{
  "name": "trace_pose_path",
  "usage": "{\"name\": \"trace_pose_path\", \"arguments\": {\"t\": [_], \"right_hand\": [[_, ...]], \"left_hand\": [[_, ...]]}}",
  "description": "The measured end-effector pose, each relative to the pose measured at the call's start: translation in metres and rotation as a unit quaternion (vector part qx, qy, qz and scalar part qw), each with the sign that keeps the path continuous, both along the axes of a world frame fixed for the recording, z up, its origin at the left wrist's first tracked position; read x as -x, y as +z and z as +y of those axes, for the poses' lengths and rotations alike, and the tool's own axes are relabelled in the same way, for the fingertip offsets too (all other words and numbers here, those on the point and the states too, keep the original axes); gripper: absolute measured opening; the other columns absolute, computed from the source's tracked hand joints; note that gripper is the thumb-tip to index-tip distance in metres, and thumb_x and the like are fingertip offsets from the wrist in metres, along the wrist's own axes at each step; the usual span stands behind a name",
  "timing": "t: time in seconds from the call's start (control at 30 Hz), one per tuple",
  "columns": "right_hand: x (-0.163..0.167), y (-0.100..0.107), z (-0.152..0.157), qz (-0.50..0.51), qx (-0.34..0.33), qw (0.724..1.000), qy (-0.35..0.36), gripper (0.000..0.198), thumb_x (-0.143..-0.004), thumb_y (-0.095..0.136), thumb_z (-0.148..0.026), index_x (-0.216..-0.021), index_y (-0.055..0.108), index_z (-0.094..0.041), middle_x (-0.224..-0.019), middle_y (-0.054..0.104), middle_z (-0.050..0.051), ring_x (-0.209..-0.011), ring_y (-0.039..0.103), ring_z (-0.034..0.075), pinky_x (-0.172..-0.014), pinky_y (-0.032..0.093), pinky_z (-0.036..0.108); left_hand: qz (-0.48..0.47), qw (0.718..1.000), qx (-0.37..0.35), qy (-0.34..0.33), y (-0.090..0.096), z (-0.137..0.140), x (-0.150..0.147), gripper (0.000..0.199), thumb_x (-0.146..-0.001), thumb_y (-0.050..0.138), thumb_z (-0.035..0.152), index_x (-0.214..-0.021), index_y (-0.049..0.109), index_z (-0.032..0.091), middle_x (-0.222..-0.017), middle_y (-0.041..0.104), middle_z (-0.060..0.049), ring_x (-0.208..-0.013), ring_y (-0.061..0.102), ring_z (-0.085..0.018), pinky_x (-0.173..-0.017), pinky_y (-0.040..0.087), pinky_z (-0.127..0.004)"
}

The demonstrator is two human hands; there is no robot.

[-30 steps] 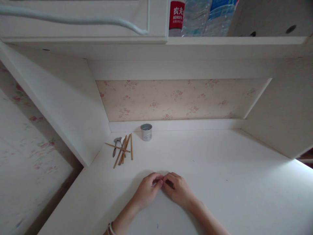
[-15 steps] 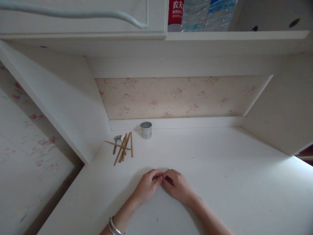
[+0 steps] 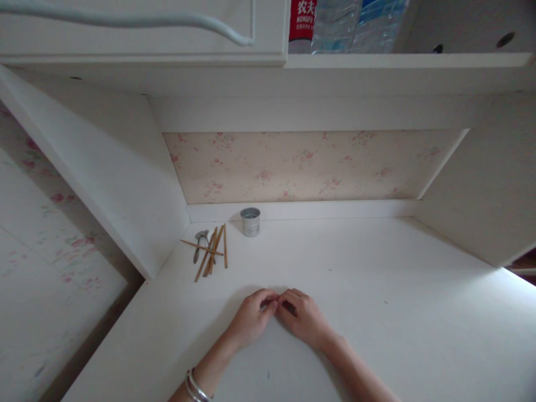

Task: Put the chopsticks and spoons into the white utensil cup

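Note:
My left hand point(image 3: 252, 318) and my right hand point(image 3: 305, 318) rest on the white desktop with their fingertips touching. On each hand the thumb and fingers curl together into a pinch, and I see no object in either. Beyond my left hand lies a loose pile of wooden chopsticks point(image 3: 225, 245), several of them crossing. Metal spoons point(image 3: 196, 254) lie partly under the chopsticks. A silver metal cup with small holes in its wall point(image 3: 250, 224) stands upright near the back edge, to the right of the pile.
The white desktop point(image 3: 355, 324) runs up to a low back ledge point(image 3: 326, 210). White side panels point(image 3: 125, 167) rise left and right. Overhead hangs a cabinet with a long handle point(image 3: 125, 22); an open shelf point(image 3: 402, 60) beside it holds plastic-wrapped bottles point(image 3: 335, 28) and a red package point(image 3: 300, 22).

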State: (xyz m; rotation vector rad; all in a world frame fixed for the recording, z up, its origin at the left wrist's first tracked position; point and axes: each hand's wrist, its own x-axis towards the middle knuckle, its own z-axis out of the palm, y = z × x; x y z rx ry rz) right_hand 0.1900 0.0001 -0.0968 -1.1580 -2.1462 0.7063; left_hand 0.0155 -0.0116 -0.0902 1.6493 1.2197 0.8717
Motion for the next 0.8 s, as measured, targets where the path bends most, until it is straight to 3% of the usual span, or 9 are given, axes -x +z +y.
{"name": "trace_pose_path", "arguments": {"t": [0.8], "right_hand": [[-0.0002,0.0007,-0.0008,-0.003,0.0,1.0,0.002,0.013,-0.086,0.052,-0.02,-0.084,0.065,-0.021,-0.082,0.066,0.002,-0.078,0.06,0.016,-0.07,0.043,0.025]], "left_hand": [[-0.001,1.0,-0.013,-0.004,-0.0015,-0.001,0.0003,0.023,-0.087,0.052,0.03,-0.102,0.067,0.02,-0.104,0.071,-0.004,-0.098,0.064,-0.018,-0.09,0.048,-0.028]]}}
